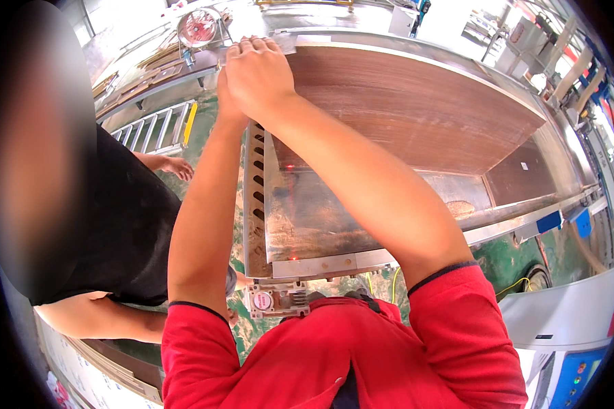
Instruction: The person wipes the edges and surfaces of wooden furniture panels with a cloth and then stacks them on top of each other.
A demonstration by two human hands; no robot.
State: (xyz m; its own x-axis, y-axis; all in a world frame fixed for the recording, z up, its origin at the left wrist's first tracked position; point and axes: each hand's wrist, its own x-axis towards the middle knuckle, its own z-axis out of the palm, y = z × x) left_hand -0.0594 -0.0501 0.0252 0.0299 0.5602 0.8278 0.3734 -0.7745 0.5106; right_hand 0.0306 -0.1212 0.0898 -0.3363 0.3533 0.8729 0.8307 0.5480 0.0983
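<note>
Both my arms reach out to the far left corner of a brown wood-grain panel [402, 102]. The panel joins a shorter end board [522, 174] at the right, and both stand on a metal machine bed [320, 204]. My right hand [260, 73] lies over my left, its fingers bent over a flat greyish piece [286, 45] at the panel's end; I cannot make out what the piece is. My left hand [230, 101] is just below and left of it, its fingers mostly hidden behind the right hand.
A slotted metal rail [257, 184] runs along the bed's left side. A co-worker in a black shirt [126, 211] stands at the left, one hand [177, 168] near a roller rack [158, 129]. A fan [199, 28] stands at the back; a blue control panel [578, 378] is at the lower right.
</note>
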